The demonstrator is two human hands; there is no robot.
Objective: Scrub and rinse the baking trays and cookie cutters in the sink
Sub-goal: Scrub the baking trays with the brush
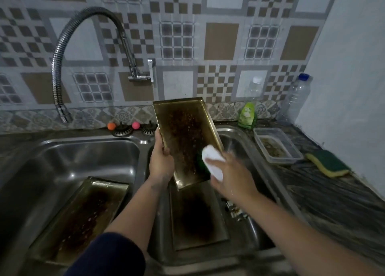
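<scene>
Left basin [87, 150] holds tray [79, 219], burnt residue

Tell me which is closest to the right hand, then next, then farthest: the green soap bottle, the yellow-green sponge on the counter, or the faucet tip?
From the right hand:
1. Green soap bottle, behind it on the counter.
2. Yellow-green sponge, off to the right.
3. Faucet tip, far left over the other basin.

I am looking down into a home kitchen: a steel double-bowl sink [89, 150] set in a dark stone counter [343, 194], with a flexible chrome tap [60, 67] mounted on a patterned tile wall [220, 42]. A green dish soap bottle [247, 115], a scouring sponge [327, 165] and greasy baking trays [79, 219] in the bowls confirm it.
</scene>
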